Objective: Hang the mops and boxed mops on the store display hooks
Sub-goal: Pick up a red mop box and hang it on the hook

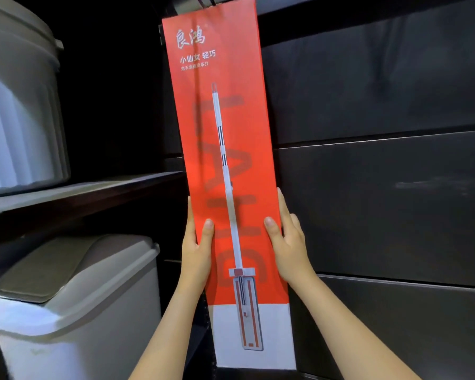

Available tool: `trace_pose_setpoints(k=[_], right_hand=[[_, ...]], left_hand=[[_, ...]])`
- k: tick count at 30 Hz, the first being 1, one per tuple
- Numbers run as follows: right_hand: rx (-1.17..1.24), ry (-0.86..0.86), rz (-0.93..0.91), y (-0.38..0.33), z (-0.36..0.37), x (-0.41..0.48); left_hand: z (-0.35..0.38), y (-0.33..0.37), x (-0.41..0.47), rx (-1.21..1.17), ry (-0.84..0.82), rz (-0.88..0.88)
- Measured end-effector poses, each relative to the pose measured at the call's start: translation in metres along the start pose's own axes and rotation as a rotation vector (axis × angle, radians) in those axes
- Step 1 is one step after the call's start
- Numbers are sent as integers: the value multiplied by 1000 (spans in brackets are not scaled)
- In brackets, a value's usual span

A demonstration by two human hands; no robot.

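Both the left hand [196, 244] and right hand [287, 242] pinch the tall red-and-white cardboard mop box [231, 149] by its edges; its hidden top could miss the hook and slip.

Head-worn view, facing forward, close to the dark display wall [381, 201]

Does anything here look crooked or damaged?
The tall red and white cardboard mop box is tilted, top toward the left, while the left hand and right hand hold its edges. No damage shows.

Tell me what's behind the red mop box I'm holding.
Dark wall panels run behind the red mop box, visible to its right. Whatever is directly behind it, including any hanging point, is covered.
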State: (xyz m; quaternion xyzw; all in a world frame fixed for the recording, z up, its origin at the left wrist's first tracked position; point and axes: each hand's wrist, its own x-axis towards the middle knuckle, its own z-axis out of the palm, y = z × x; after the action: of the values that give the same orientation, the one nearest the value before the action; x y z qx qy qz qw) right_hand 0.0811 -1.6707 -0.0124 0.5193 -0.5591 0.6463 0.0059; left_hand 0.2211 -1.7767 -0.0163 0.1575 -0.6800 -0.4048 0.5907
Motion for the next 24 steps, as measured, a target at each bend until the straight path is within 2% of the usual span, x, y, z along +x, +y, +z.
trace_pose_setpoints(k=[12,16,20,24], right_hand=[[21,-28,21,18,12,12],[-47,-80,55,17,10,10],[-263,-176,215,11,-16,-18],[-586,-114,224,7,-53,-79]], left_hand=[[4,-17,12,-59,5,-64],[-1,-14,4,-17,35,-156],[-11,-3,-35,241,46,-276],[-38,5,-94,734,55,-268]])
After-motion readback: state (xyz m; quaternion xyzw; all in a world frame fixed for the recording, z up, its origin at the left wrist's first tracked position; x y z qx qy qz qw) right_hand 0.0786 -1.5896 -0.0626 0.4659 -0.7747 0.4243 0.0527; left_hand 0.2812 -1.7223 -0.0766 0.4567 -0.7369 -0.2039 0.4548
